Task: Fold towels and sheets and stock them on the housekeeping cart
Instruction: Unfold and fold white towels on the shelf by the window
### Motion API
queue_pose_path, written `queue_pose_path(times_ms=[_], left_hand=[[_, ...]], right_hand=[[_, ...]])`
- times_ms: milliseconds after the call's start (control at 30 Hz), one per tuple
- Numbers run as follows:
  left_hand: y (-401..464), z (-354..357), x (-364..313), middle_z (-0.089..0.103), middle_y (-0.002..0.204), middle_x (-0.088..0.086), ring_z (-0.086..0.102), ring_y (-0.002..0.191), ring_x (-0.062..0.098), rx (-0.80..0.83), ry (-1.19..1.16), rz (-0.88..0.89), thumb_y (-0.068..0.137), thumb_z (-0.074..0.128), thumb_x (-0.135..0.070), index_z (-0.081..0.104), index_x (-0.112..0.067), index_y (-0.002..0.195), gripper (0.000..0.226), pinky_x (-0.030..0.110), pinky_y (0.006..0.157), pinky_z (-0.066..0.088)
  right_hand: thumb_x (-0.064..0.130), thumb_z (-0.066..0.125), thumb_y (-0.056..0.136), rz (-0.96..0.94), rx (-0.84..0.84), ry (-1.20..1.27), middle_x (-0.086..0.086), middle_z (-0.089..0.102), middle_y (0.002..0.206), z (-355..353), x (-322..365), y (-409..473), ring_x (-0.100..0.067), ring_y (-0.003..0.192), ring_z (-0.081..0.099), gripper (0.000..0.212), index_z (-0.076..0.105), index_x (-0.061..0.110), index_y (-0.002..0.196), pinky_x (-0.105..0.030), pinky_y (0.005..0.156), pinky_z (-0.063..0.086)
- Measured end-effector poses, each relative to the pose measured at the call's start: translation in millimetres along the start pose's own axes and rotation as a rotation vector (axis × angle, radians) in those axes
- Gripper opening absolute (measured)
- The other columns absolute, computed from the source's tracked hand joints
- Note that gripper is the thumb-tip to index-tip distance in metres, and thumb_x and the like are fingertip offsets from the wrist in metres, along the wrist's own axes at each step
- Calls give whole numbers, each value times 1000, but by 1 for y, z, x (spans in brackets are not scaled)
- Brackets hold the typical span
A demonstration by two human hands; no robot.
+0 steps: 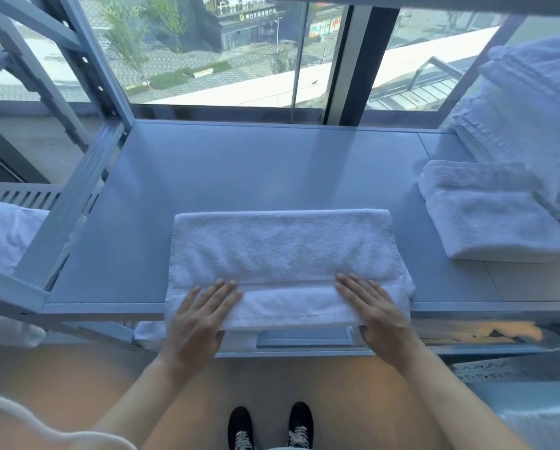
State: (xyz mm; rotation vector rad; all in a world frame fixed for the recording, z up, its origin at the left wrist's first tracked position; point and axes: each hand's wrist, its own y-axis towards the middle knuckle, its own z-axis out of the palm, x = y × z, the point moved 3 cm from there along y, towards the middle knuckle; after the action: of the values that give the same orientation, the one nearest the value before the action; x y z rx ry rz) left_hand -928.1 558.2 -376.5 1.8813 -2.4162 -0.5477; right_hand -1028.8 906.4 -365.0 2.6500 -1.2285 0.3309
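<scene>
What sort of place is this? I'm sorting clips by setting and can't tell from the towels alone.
Probably a hotel linen or housekeeping storeroom on an upper floor. Both hands press a white towel flat on a grey metal shelf, folded towels are stacked beside it, and the window overlooks a street below.

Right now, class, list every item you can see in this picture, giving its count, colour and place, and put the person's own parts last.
Flat white terry towel: one, white, front middle of the shelf, its near edge overhanging.
Folded white towel: one, white, right side of the shelf.
Pile of white linen: one, white, far right, behind the folded towel.
Grey metal shelf: one, grey-blue, under the towels, by the window.
Grey metal upright: one, grey, left rear corner.
White bedding: one, white, lower left beyond the frame.
Window: one, behind the shelf.
Black shoes: two, black, on the floor below.
Left hand: flat on the towel's near left.
Right hand: flat on the towel's near right.
</scene>
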Motion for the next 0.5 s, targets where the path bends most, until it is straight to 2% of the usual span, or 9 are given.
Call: queue_pose_path(times_ms=[67,133,200,300,367,500], left_hand=[[-11,-9,13,54,152,4,52,140,28,-13,12,-30,70,48,3,62,-11,141,74,53,110,44],[-14,-19,22,62,143,6,60,131,30,-43,15,-66,71,46,6,68,-9,133,67,52,104,48],[-2,-31,30,69,133,7,67,118,33,-80,7,-97,74,45,6,72,-9,125,60,49,99,51],[47,-57,46,72,124,7,68,109,34,-107,6,-129,80,42,1,72,-12,122,54,48,94,53],[94,-73,62,74,116,10,69,102,38,-102,21,-180,83,43,-1,72,-15,119,48,48,87,54],[182,-103,89,74,105,16,67,96,43,-52,74,-260,90,55,0,73,-15,113,32,50,79,55]], right_hand=[[-24,60,59,25,-66,-19,-5,44,159,-10,-14,-12,-24,148,40,94,51,6,149,-44,119,35],[-30,57,57,61,-124,-31,-10,58,146,-20,-26,-16,-31,135,57,87,63,2,137,-44,109,47],[-22,52,63,86,-164,-48,-12,68,133,-36,-31,-9,-33,119,67,72,70,3,128,-42,96,56],[-11,46,69,142,-239,-70,-11,74,117,-67,-39,31,-35,104,70,61,72,9,121,-40,84,55],[-14,52,76,228,-258,-65,-14,74,114,-88,-49,73,-39,102,70,53,72,10,120,-46,83,56],[1,51,91,270,-229,-106,-16,74,108,-129,-63,147,-43,100,68,32,72,13,111,-47,80,54]])
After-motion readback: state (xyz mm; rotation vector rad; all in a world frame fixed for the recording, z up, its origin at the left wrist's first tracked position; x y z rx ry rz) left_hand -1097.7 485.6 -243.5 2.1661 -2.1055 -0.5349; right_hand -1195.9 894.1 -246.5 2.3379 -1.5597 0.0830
